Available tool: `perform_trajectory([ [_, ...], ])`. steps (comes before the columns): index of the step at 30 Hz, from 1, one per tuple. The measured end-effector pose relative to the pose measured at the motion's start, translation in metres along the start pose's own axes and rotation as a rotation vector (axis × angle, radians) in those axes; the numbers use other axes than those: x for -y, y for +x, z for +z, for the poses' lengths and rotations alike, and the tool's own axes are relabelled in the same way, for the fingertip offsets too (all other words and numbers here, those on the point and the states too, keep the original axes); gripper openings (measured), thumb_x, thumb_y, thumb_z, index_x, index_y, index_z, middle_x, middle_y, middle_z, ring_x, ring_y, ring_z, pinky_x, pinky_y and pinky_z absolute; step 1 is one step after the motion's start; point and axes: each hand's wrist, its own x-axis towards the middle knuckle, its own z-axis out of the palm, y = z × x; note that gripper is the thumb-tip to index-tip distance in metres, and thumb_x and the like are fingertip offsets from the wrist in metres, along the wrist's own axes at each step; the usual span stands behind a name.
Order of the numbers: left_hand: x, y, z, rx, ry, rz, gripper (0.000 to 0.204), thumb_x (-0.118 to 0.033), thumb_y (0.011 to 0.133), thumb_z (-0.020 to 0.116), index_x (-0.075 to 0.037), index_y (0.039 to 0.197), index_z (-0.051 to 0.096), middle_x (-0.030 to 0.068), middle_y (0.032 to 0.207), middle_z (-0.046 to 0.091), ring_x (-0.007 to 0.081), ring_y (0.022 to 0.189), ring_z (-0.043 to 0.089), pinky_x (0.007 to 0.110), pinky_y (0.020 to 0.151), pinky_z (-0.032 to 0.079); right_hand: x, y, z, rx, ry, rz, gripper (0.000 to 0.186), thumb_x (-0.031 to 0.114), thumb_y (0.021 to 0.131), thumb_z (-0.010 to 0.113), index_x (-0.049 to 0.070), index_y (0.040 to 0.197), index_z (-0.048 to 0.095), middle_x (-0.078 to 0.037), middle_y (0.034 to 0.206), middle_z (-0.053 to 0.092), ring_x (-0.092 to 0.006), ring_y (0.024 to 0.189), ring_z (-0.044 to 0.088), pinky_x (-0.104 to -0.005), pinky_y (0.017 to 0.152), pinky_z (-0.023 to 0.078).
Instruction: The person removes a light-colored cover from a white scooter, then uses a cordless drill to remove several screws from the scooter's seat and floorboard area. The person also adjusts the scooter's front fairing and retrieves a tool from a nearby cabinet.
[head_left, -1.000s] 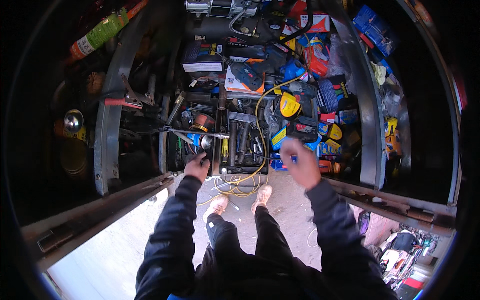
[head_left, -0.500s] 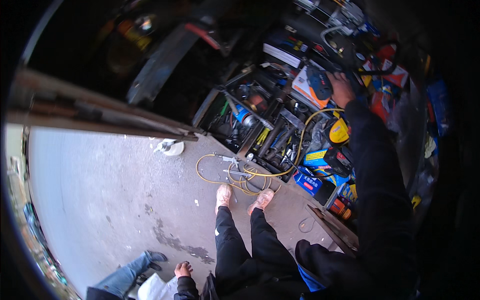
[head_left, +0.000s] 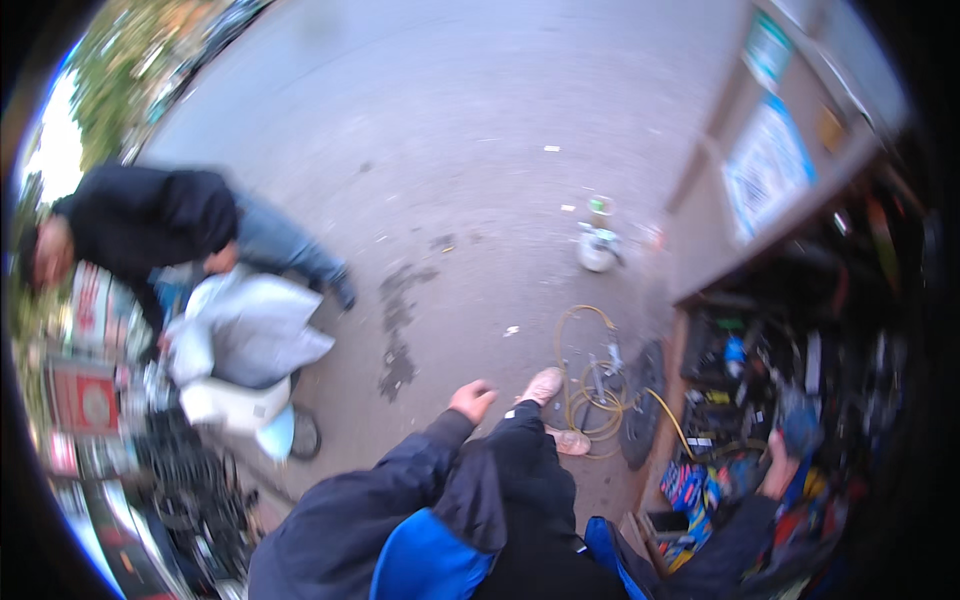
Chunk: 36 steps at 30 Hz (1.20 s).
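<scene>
My right hand [head_left: 777, 468] reaches into the tool-filled cabinet at the right, its fingers round a dark blue power tool [head_left: 801, 428]. Blur hides the tool's exact kind. Below this hand lie colourful boxes and packets [head_left: 690, 490], and hand tools [head_left: 715, 400] fill the trays beyond. My left hand [head_left: 472, 402] is in front of my body over the pavement, its fingers loosely bent and apart, with nothing seen in it. A coiled yellow hose [head_left: 600, 432] with a metal fitting lies on the ground by my shoes.
At the left a person [head_left: 150, 215] bends over a white scooter [head_left: 235, 405] draped with a grey-white cover [head_left: 265, 325]. A white round container [head_left: 598, 252] stands on the pavement ahead. The cabinet's open door panel [head_left: 765, 175] juts out at the upper right.
The view has swung left, bringing the person and scooter into full sight. My right hand stays on the power tool at the cabinet. My left hand shows farther forward from my body.
</scene>
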Motion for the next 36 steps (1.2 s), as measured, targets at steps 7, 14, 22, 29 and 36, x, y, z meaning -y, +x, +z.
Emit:
perform_trajectory([
  [7,-0.062,-0.017,-0.105,-0.228,-0.297,-0.002,0.030,-0.023,0.096,0.067,-0.002,0.116,0.074,0.0130,0.110,0.077,0.0234,0.106,0.072,0.037,0.096,0.055,0.073,-0.122,0.179,0.554,0.424,0.153,0.038,0.027,0.095,0.077,-0.001,0.119,0.069,-0.004,0.079,0.064,-0.0127,0.061,0.058,-0.0287,0.055,0.049],
  [14,-0.043,-0.158,-0.165,-0.552,-0.626,0.024,0.025,-0.020,0.099,0.068,-0.002,0.115,0.073,0.0058,0.104,0.076,0.0145,0.098,0.070,0.032,0.090,0.056,0.133,-0.204,0.336,1.041,0.391,0.167,0.043,0.034,0.095,0.073,-0.003,0.117,0.067,-0.002,0.074,0.056,-0.0138,0.062,0.055,-0.0298,0.057,0.046],
  [22,-0.034,-0.296,-0.196,-0.486,-1.378,0.231,0.055,-0.041,0.109,0.058,0.000,0.146,0.054,0.0132,0.128,0.068,0.0206,0.107,0.069,0.033,0.091,0.055,0.154,-0.384,0.415,1.448,0.351,-0.164,0.041,0.021,0.087,0.076,-0.008,0.115,0.069,-0.009,0.078,0.066,-0.0193,0.063,0.061,-0.0304,0.060,0.049],
  [29,0.022,-0.318,-0.249,-0.716,-1.738,0.291,0.051,-0.046,0.112,0.048,-0.002,0.136,0.059,0.0139,0.124,0.070,0.0220,0.106,0.071,0.036,0.090,0.058,0.181,-0.489,0.459,1.819,0.044,-0.102,0.026,0.001,0.088,0.074,-0.001,0.112,0.067,-0.008,0.093,0.069,-0.0176,0.080,0.065,-0.0321,0.074,0.053],
  [36,0.083,-0.344,-0.300,-0.902,-1.785,0.238,0.040,-0.038,0.112,0.053,-0.001,0.118,0.067,0.0111,0.107,0.074,0.0194,0.095,0.072,0.033,0.086,0.060,0.197,-0.559,0.520,1.974,-0.298,-0.258,0.044,-0.002,0.080,0.086,0.007,0.119,0.068,-0.001,0.107,0.070,-0.0140,0.098,0.066,-0.0316,0.084,0.056],
])
